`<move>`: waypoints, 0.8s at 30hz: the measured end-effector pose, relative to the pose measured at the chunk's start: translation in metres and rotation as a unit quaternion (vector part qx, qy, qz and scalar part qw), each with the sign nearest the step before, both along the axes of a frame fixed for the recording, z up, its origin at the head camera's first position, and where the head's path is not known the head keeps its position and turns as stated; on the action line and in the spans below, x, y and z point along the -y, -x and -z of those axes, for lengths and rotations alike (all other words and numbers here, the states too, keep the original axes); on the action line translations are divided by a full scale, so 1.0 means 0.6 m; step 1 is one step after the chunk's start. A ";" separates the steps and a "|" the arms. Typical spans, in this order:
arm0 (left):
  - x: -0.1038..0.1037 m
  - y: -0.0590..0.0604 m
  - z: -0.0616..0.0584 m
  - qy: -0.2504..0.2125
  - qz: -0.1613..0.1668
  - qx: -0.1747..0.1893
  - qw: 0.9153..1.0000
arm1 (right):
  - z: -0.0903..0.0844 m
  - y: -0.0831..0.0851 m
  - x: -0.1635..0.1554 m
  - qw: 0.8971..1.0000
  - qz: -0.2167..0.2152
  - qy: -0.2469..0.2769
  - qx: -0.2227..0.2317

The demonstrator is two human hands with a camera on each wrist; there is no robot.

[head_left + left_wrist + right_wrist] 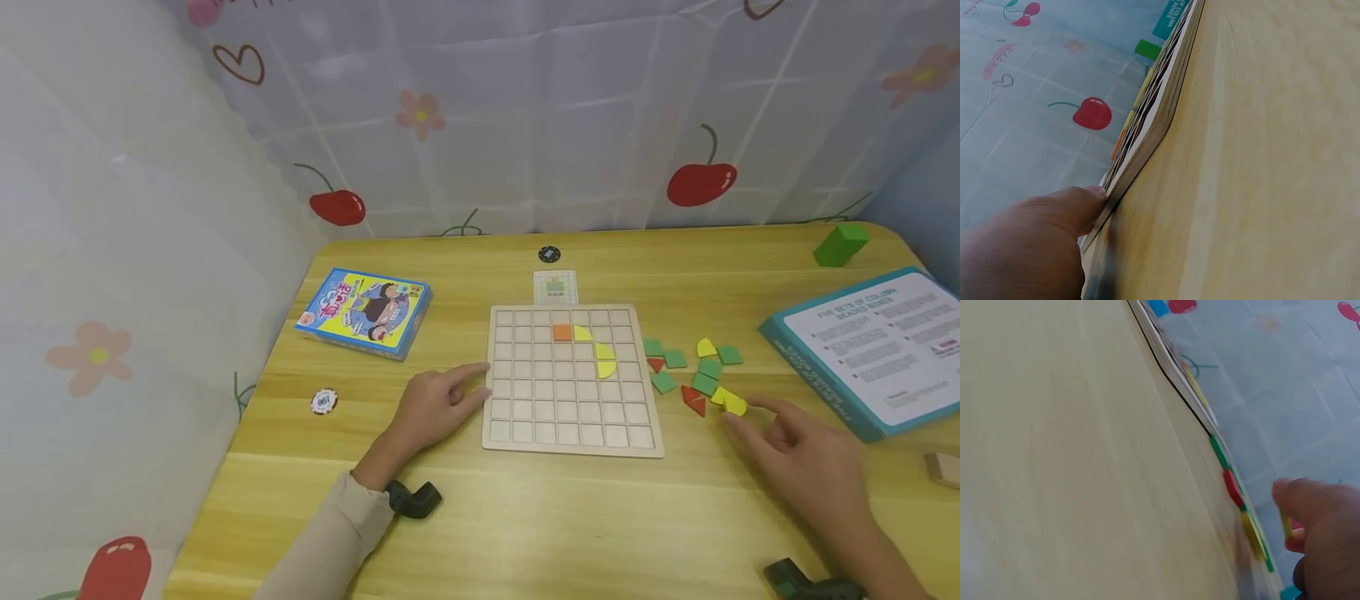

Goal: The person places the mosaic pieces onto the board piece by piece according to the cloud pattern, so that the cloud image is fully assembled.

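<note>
A wooden grid board (572,417) lies mid-table with an orange square (562,332) and three yellow pieces (604,360) in its upper cells. My left hand (468,383) rests on the table, its straight forefinger touching the board's left edge (1147,134); the hand (1029,244) holds nothing. Loose green, red and yellow pieces (697,375) lie just right of the board. My right hand (742,412) is at the near end of that cluster, thumb and forefinger pinching a yellow piece (736,405); that yellow piece (1285,525) shows as a sliver by the hand (1319,531).
A blue game box (363,312) and a white poker chip (324,402) lie left of the board. Behind the board are a small pattern card (556,287) and a black chip (549,254). At right: a teal-edged instruction sheet (870,350), a green block (842,244), a wooden block (945,469).
</note>
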State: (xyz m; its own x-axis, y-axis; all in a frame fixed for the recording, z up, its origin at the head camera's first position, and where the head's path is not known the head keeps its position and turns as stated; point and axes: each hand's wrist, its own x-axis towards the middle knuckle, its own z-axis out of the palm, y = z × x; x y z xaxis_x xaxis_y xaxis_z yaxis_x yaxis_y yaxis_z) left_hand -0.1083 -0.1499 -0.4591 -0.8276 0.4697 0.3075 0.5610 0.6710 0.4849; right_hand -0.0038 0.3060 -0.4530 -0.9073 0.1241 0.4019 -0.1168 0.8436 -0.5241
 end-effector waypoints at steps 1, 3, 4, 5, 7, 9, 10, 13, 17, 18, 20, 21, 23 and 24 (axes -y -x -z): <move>0.000 0.000 -0.001 0.000 0.000 0.000 1.000 | -0.002 0.003 0.005 1.000 -0.004 0.006 0.004; -0.001 0.001 -0.002 -0.001 0.000 0.000 1.000 | -0.007 0.010 0.017 1.000 -0.015 0.012 0.018; -0.001 0.001 -0.002 -0.001 0.001 -0.001 1.000 | -0.010 0.014 0.023 0.999 -0.023 0.010 0.025; -0.001 0.001 -0.003 -0.001 0.000 -0.001 1.000 | -0.013 0.019 0.029 0.999 -0.033 0.009 0.032; 0.000 0.002 -0.002 0.000 0.000 -0.001 1.000 | -0.020 0.030 0.042 0.997 -0.055 0.004 0.045; 0.000 0.002 -0.001 0.003 -0.002 0.000 1.000 | -0.028 0.043 0.057 0.995 -0.076 -0.002 0.066; 0.000 0.002 -0.001 0.003 -0.002 -0.001 1.000 | -0.031 0.050 0.066 0.993 -0.088 -0.004 0.076; 0.000 0.002 0.000 0.003 -0.002 -0.003 1.000 | -0.039 0.074 0.094 0.987 -0.129 -0.013 0.094; -0.001 0.002 0.002 0.001 0.001 -0.009 1.000 | -0.045 0.114 0.135 0.978 -0.190 -0.033 0.084; -0.001 0.002 0.002 0.002 0.001 -0.009 1.000 | -0.046 0.124 0.145 0.976 -0.200 -0.038 0.081; -0.001 0.001 0.002 0.003 0.000 -0.008 1.000 | -0.051 0.144 0.164 0.972 -0.218 -0.039 0.081; -0.001 0.001 0.002 0.004 -0.001 -0.007 1.000 | -0.054 0.154 0.173 0.970 -0.227 -0.037 0.080; 0.000 0.001 0.002 0.004 -0.002 -0.007 1.000 | -0.060 0.175 0.192 0.967 -0.239 -0.039 0.076; 0.000 0.000 0.001 0.003 -0.002 -0.008 1.000 | -0.065 0.185 0.200 0.966 -0.244 -0.040 0.077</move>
